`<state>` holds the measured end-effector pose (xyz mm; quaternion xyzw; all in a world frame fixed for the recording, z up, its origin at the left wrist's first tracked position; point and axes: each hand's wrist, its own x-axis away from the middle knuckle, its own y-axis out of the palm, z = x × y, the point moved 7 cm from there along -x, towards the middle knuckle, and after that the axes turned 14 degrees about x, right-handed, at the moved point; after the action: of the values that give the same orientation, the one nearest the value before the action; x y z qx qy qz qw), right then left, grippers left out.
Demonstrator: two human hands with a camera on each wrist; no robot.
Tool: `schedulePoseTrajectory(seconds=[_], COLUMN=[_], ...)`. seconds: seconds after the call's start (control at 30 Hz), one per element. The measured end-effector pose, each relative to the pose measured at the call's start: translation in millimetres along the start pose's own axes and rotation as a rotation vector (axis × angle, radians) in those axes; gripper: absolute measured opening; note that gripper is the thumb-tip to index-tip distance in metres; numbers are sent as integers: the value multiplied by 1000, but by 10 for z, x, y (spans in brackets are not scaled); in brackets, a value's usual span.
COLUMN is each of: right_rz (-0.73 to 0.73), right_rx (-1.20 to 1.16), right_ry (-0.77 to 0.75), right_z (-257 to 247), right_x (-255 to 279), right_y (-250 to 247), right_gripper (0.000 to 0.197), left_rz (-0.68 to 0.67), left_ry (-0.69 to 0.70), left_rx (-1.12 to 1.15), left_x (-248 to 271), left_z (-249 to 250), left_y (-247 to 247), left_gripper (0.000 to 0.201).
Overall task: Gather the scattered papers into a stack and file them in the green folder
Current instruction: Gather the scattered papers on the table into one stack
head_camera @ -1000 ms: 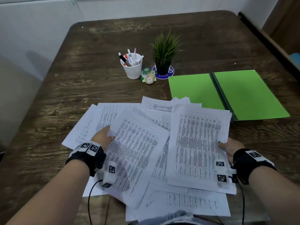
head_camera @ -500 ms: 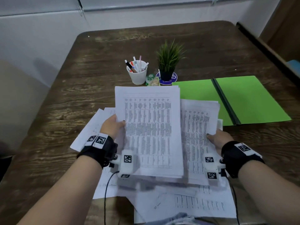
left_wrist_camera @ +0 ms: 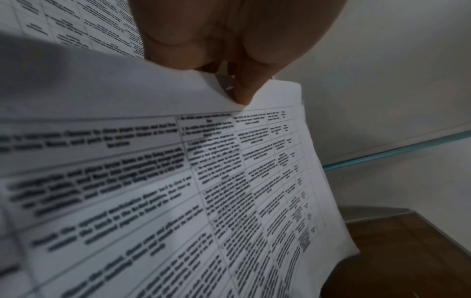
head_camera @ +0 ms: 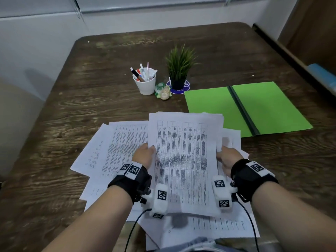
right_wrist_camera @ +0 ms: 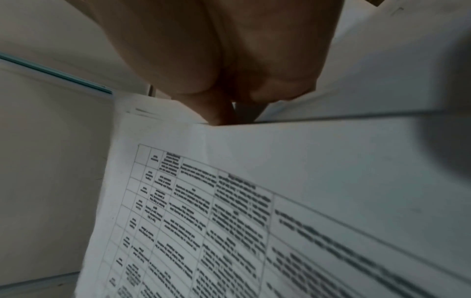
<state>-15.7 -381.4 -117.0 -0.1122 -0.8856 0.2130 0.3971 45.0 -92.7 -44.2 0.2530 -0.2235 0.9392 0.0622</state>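
An office desk, by the look of it — a wooden table (head_camera: 91, 110) with printed papers (head_camera: 118, 151), green folder (head_camera: 263, 106), pen cup (head_camera: 145, 84) and potted plant (head_camera: 179, 70).

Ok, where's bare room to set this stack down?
Both green folder leaves lie open and bare. Bare table lies left of the pen cup and beyond the plant. It is crowded under both hands, where loose papers cover the near edge.
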Motion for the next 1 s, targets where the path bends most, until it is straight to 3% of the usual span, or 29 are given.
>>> schedulePoseTrajectory(seconds=[0.07,0.1,0.2,0.23,0.3,0.37,0.6,0.73,0.9,1.0], right_rz=[18,29,22,26,6,-3,58,153,208,220], right_rx=[-58,-118,-88,-55,83,235,363,405,455,481], right_ry=[13,37,99,98,10,-63,-81,9,117,165], right_z=[22,54,66,43,-40,-30,65,221,536,649], right_x=[36,29,106,154,243,223,185,79,-103,-167], right_y=[-25,-38,-84,-98,-105,-136,-302,-536,-919,-1071], right_gripper=[37,46,98,98,63,47,37,35,32,32], left_rz=[-17,-28,-47,-38,-22,-30,-40,2,185,179], left_ry=[-11,-11,22,30,32,22,34,-26,-135,-162], left_rx=[40,47,2,0,2,-23,72,204,-33,-56], left_x=[14,24,37,40,32,17,-14,-99,-305,-352], left_z=[-27,-27,5,17,21,6,-51,-229,-519,-585], left_y=[62,96,219,247,289,349,581,654,375,349], left_gripper=[44,46,42,41,41,39,28,25,39,45])
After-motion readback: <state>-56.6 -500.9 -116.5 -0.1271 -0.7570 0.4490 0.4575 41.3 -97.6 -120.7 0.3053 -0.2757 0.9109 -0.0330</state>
